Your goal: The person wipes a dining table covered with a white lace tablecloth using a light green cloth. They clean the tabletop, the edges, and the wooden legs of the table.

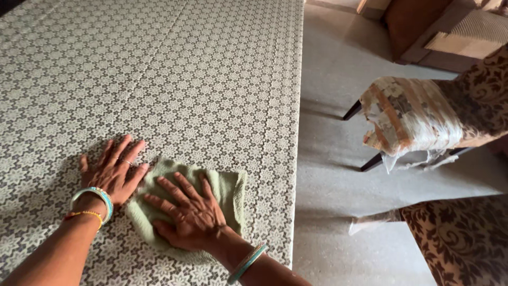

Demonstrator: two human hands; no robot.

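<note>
A pale green cloth [228, 191] lies flat on a table covered with a grey and cream flower-patterned cover [174, 79]. My right hand [186, 213] presses palm down on the cloth with fingers spread. My left hand [114, 170] rests flat on the table cover just left of the cloth, fingers apart, its fingertips touching the cloth's edge. Both wrists wear bangles.
The table's right edge [294, 159] drops to a grey floor [338, 212]. To the right stand a chair with a plastic-wrapped seat [413, 114] and another patterned chair [460, 238]. Wooden furniture [423, 26] sits at the top right.
</note>
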